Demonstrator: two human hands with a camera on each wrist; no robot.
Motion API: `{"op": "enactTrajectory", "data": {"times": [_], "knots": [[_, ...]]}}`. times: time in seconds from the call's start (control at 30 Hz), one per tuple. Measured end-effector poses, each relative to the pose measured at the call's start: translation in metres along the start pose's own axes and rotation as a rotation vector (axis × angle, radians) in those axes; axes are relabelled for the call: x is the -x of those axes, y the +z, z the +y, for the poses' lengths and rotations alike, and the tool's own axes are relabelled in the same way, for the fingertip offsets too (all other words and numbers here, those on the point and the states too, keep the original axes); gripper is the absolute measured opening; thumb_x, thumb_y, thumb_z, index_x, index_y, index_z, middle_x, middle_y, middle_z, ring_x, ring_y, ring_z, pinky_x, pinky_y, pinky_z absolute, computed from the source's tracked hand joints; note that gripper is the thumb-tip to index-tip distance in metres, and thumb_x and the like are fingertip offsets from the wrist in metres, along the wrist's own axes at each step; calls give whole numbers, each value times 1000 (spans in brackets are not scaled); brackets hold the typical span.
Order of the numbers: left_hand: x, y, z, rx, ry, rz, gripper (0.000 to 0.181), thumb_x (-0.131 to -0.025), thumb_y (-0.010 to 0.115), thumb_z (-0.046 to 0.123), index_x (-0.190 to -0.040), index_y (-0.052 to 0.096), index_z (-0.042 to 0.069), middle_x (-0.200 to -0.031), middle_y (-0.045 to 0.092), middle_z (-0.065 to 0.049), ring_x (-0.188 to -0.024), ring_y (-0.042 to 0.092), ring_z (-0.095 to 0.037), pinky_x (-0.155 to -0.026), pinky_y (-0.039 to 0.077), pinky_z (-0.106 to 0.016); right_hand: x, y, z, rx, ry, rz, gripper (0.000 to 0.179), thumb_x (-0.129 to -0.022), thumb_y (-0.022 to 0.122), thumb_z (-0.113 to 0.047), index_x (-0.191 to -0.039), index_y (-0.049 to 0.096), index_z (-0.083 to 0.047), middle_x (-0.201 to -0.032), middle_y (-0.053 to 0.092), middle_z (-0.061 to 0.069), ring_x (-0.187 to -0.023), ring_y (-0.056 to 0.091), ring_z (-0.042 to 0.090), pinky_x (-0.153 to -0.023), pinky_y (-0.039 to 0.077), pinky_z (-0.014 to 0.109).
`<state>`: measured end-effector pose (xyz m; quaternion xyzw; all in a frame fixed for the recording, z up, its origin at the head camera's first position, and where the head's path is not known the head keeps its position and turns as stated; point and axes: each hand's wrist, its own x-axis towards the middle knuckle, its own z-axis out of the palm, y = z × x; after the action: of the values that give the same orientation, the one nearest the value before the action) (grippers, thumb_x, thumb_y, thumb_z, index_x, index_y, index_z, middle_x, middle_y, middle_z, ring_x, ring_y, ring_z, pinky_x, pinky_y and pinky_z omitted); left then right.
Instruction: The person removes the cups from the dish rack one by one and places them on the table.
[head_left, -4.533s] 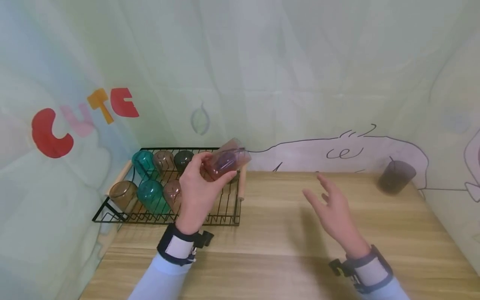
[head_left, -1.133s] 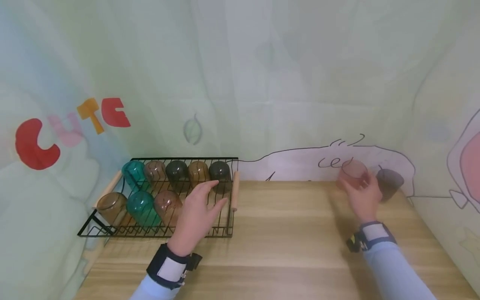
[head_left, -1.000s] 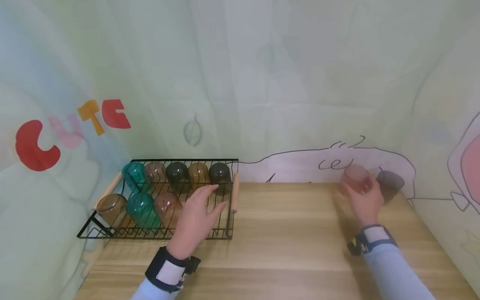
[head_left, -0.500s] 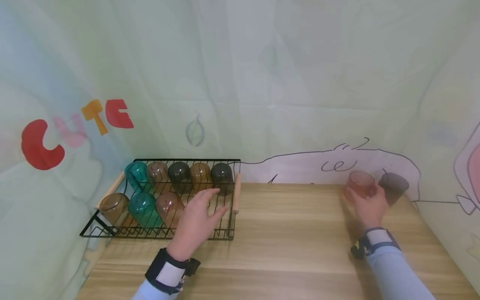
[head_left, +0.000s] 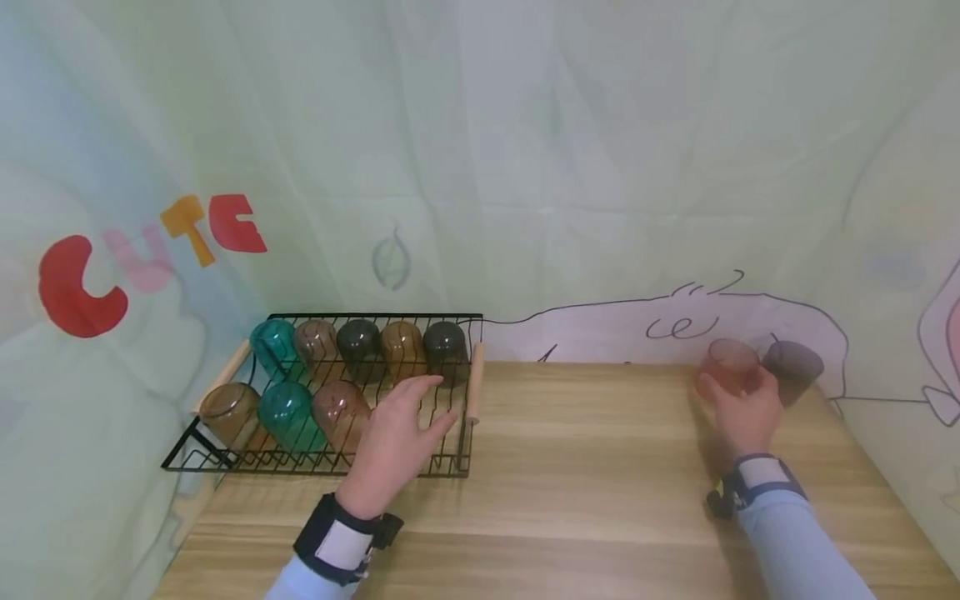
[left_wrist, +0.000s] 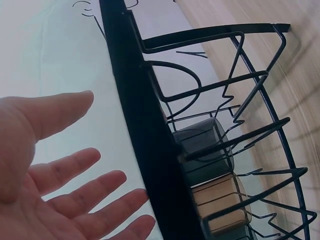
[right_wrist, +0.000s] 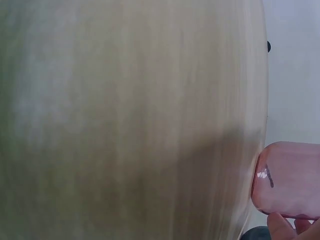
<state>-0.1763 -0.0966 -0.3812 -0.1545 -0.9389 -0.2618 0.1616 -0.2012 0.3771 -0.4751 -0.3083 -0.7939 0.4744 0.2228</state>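
Note:
At the far right of the head view, my right hand point(head_left: 748, 415) grips a pink translucent glass point(head_left: 727, 358), mouth up, beside a dark grey glass point(head_left: 797, 367). In the right wrist view the pink glass point(right_wrist: 287, 180) has its base at the table surface, with fingertips point(right_wrist: 280, 226) against its side. My left hand point(head_left: 393, 446) holds nothing; its thumb and fingers are spread apart near the front right of the black wire rack point(head_left: 442, 475). The left wrist view shows the empty left hand point(left_wrist: 65, 185) beside the rack's dark rail point(left_wrist: 145, 125).
Upside-down glasses stand in two rows on the rack, among them a teal one point(head_left: 285, 412), a pink one point(head_left: 339, 412), an amber one point(head_left: 402, 346) and a dark grey one point(head_left: 446, 346). Wooden handles point(head_left: 476, 383) flank the rack. A printed curtain point(head_left: 600, 167) backs the wooden table point(head_left: 585, 475).
About four seconds ago my left hand held the pink glass tilted over the rack; now my right hand holds it upright at the far right. Over the last second both hands stay nearly still.

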Motion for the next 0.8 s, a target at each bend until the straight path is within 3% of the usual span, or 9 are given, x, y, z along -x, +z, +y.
{"op": "enactTrajectory", "data": {"times": [0.4,0.6,0.8], "knots": [[-1,-14,3,11,36,20,52,-83,69,38,-127,54,15,-126,53,-5,-113,50,-21,-88,45,-40,3,-6,1,31,6,-48,105,-72,72,-56,-149,15,-11,-146,29,12,-130,30,29,-104,27,43],[-10,-38,-2,-30,77,103,59,-81,71,37,-130,51,11,-129,50,-9,-119,45,-27,-92,42,-46,15,-25,-2,25,-17,-65,111,-72,72,-56,-150,9,-9,-150,20,14,-133,24,31,-106,24,45],[-9,-61,-20,-140,49,189,64,-80,73,34,-132,48,6,-134,44,-19,-128,31,-39,-99,30,-57,41,-39,-26,41,-87,-58,114,-72,73,-54,-150,3,-9,-152,10,15,-136,13,32,-108,15,46]]}}
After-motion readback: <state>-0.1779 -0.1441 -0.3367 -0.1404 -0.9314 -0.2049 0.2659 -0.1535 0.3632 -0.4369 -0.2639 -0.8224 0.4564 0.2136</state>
